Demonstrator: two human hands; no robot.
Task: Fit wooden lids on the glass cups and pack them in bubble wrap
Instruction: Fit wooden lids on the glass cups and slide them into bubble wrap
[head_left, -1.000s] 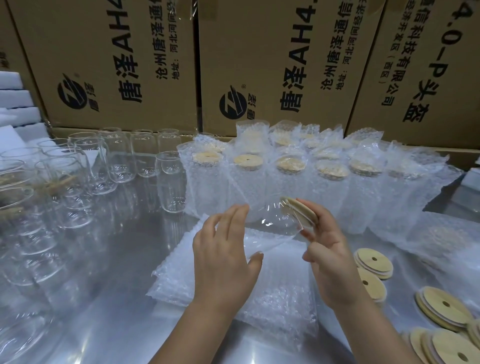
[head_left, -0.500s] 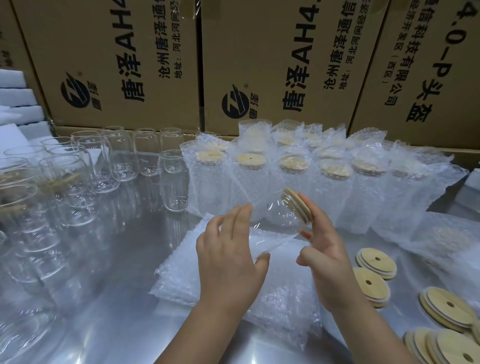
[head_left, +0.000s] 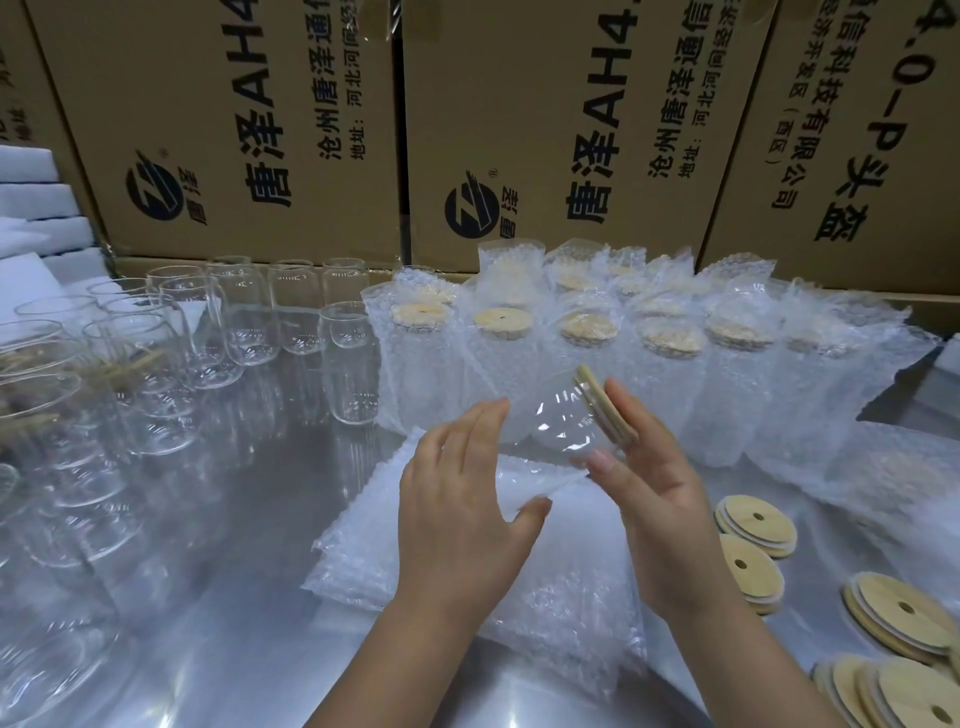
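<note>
A clear glass cup (head_left: 556, 423) with a wooden lid (head_left: 602, 410) on its mouth lies tilted on its side in the air between my hands. My right hand (head_left: 657, 499) holds it, fingers flat against the lid and thumb under the glass. With straight fingers, my left hand (head_left: 457, 512) is at the cup's base end, its thumb by the lifted edge of the top bubble wrap bag (head_left: 467, 571). The flat stack of bags lies right below. Bare glass cups (head_left: 291, 312) stand at the left. Wrapped, lidded cups (head_left: 587, 343) stand in rows behind.
Loose wooden lids (head_left: 756, 525) lie stacked at the right on the shiny metal table (head_left: 218, 597). Printed cardboard boxes (head_left: 545, 130) wall off the back. White foam sheets (head_left: 36, 208) are piled at the far left.
The lidded cup has tipped further so the lid now shows nearly edge-on. My right hand's fingers have straightened along the lid. Both hands stay in about the same place.
</note>
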